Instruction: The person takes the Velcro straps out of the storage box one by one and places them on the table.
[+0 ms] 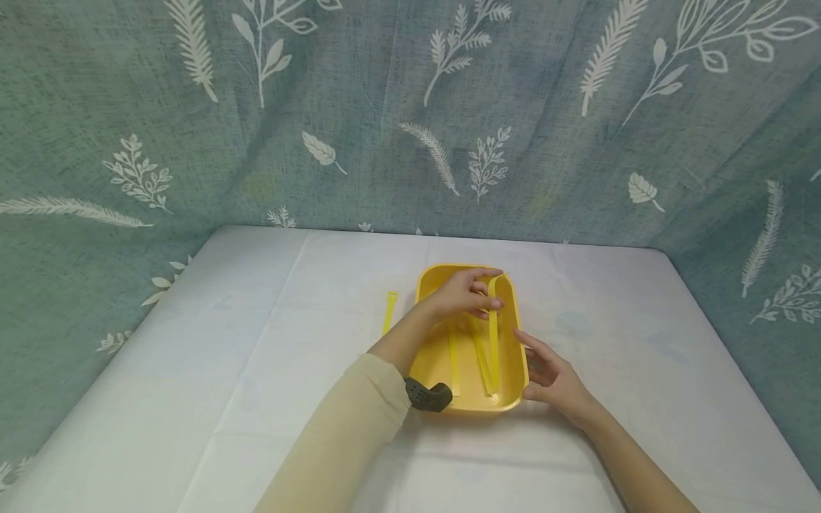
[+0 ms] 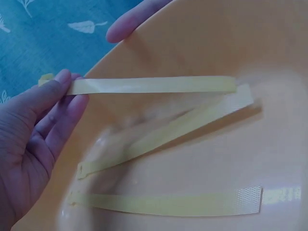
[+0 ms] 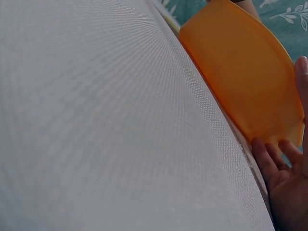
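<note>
A yellow rectangular basin [image 1: 471, 400] stands on the white-covered table. My left hand [image 1: 458, 293] reaches over it and pinches a yellow hook-and-loop strap [image 2: 154, 85] near its slotted end, between thumb and fingers. The strap stretches out above the basin floor, its far end overlapping another strap in the left wrist view. Two more straps, one slanted [image 2: 159, 137] and one nearly level [image 2: 187, 204], lie on the floor, with textured patches at their ends. My right hand [image 1: 554, 385] rests its spread fingers against the outside of the basin's right wall.
Left of the basin, one more yellow strap [image 1: 389, 311] lies on the table, partly behind my left forearm. A black wrist device [image 1: 428, 395] shows at the left wrist. A green leaf-patterned curtain [image 1: 385, 128] hangs behind the table.
</note>
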Tool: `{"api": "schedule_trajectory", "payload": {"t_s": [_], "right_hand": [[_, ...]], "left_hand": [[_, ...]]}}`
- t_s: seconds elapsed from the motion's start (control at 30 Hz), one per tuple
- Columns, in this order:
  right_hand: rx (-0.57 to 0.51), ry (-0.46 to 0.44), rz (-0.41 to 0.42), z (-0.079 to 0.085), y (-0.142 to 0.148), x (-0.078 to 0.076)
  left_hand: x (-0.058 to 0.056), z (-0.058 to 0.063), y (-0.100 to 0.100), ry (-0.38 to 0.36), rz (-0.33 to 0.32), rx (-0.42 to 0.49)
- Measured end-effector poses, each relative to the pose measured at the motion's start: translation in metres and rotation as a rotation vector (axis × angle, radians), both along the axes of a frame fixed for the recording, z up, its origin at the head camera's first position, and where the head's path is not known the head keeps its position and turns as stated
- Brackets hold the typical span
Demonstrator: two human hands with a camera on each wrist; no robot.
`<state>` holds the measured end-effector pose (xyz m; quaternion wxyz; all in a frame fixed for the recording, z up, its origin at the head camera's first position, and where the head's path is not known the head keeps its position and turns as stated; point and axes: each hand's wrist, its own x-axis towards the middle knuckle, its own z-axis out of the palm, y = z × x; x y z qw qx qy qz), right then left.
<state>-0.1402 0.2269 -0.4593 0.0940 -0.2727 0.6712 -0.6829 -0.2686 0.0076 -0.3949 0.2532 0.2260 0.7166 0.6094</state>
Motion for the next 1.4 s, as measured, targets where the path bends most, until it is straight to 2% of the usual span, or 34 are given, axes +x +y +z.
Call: {"api": "schedule_trajectory", "payload": {"t_s": [0.37,0.6,0.8,0.97,1.13,1.4], "right_hand": [[-0.003,0.023,0.001,0.001,0.0,-0.001],[0.032,0.021,-0.025,0.0,0.002,0.0],[0.045,0.031,-0.032,0.002,0.0,0.002],[0.107,0.005,-0.089,0.006,-0.006,0.003],[0.156,-0.04,-0.154,0.009,-0.009,0.004],[0.207,-0.091,-0.211,0.012,-0.011,0.006]], "left_hand": [[0.005,0.003,0.0,0.043,-0.025,0.134],[0.009,0.008,0.01,0.088,-0.035,0.141],[0.009,0.014,0.012,0.092,-0.031,0.191],[0.011,0.021,0.01,0.062,0.0,0.238],[0.011,0.025,0.013,0.042,-0.011,0.266],[0.014,0.031,0.019,0.07,0.006,0.334]]}}
